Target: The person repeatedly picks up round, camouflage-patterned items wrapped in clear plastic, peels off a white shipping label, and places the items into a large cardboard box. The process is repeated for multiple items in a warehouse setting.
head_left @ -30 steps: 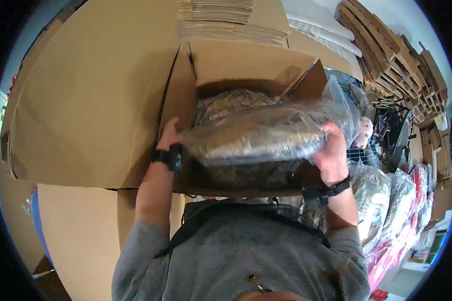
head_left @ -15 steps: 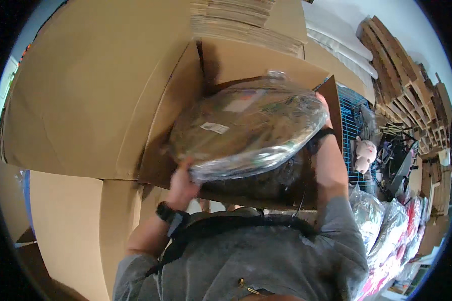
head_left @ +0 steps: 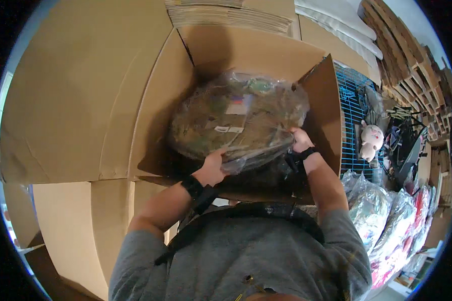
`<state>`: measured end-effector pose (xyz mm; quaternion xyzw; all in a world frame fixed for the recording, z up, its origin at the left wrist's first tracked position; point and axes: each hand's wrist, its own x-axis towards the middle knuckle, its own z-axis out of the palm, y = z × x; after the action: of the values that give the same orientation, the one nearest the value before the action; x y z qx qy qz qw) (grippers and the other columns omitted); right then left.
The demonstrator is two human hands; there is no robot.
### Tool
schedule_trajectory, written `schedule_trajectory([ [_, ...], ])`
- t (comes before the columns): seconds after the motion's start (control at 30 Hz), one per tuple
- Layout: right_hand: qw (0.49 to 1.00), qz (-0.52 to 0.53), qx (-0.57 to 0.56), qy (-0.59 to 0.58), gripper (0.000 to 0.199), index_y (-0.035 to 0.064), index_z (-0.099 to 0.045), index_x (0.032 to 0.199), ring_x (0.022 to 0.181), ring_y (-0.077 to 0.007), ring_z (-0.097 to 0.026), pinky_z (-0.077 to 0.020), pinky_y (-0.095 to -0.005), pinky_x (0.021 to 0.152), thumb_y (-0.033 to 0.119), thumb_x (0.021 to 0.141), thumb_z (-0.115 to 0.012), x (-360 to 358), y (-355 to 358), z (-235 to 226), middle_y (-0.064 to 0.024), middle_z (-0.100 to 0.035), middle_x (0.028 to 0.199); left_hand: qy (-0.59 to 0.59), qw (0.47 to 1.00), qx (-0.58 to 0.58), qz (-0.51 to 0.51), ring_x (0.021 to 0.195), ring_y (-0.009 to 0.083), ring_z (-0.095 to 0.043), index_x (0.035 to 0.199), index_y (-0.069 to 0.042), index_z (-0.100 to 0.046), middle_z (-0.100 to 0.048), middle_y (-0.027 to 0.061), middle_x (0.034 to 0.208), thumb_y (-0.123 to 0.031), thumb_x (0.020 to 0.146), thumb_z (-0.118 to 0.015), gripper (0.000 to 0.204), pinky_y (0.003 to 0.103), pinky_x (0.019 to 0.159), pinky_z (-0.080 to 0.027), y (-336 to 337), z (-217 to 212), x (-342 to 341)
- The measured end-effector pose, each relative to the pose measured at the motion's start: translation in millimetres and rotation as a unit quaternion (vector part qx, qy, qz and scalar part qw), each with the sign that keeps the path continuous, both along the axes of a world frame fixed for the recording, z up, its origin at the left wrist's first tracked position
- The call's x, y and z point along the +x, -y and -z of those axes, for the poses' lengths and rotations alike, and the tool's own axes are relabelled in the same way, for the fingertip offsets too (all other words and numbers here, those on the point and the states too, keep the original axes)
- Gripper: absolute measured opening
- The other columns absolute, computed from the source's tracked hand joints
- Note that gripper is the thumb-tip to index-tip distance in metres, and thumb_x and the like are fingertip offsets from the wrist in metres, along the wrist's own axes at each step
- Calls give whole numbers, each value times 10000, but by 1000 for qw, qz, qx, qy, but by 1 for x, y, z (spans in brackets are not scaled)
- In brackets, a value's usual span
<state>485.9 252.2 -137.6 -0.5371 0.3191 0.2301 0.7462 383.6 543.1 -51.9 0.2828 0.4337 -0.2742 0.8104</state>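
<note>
- the clear plastic bag (head_left: 258, 113), with brownish and green contents (hard to make out through the film), is inside the cardboard box (head_left: 261, 50), between its left and right walls.
- the left hand (head_left: 212, 168) has its fingers gathered on the bag's near edge.
- the right hand (head_left: 302, 141) has its fingers pinching film at the bag's near right part.
- a white label (head_left: 228, 129) shows on the bag's upper face.
- right of the box are a blue wire grid (head_left: 350, 133) and a pink plush toy (head_left: 371, 138).
</note>
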Motion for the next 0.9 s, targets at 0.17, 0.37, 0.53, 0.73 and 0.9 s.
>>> schedule_trajectory([
  [0.17, 977, -121, -164, 68, 204, -47, -573, 939, 808, -179, -564, -460, -330, 682, 63, 769, -552, 13, 30, 78, -105, -610, 854, 8, 961, 175, 212, 939, 251, -552, 1035, -81, -536, -566, 85, 1034, -270, 819, -518, 288, 415, 774, -437, -48, 32, -9],
  [0.37, 745, -504, -428, 86, 234, 3, -568, 998, 870, -204, -558, -449, -331, 738, 135, 807, -537, 41, -2, 110, -96, -595, 936, 149, 952, 265, 31, 1007, 220, -511, 1121, -92, -504, -526, 63, 1135, -221, 813, -549, 338, 357, 857, -378, -81, -28, -29],
  [0.53, 607, -638, -450, 148, 260, 46, -564, 1047, 921, -225, -553, -440, -331, 784, 196, 839, -525, 47, -40, 119, -89, -582, 1004, 279, 843, 427, 171, 1021, 200, -509, 1150, -69, -487, -524, 69, 1142, -124, 827, -545, 333, 299, 861, -393, -99, -42, -80],
  [0.73, 596, -653, -380, 271, 283, 91, -553, 1108, 977, -238, -547, -431, -326, 831, 241, 870, -517, 61, -48, 101, -78, -568, 1079, 423, 515, 576, 473, 952, 255, -562, 1089, -70, -544, -554, 132, 1106, -211, 761, -643, 370, 330, 790, -467, -95, -56, -98],
  [0.9, 926, -337, -64, 156, 356, 84, -470, 1212, 1011, -177, -535, -417, -292, 858, 200, 880, -520, 21, -82, -106, -62, -541, 1141, 476, 401, 626, 470, 963, 297, -558, 1012, -73, -593, -591, 124, 1046, -323, 738, -647, 376, 383, 789, -466, -93, -58, -89],
])
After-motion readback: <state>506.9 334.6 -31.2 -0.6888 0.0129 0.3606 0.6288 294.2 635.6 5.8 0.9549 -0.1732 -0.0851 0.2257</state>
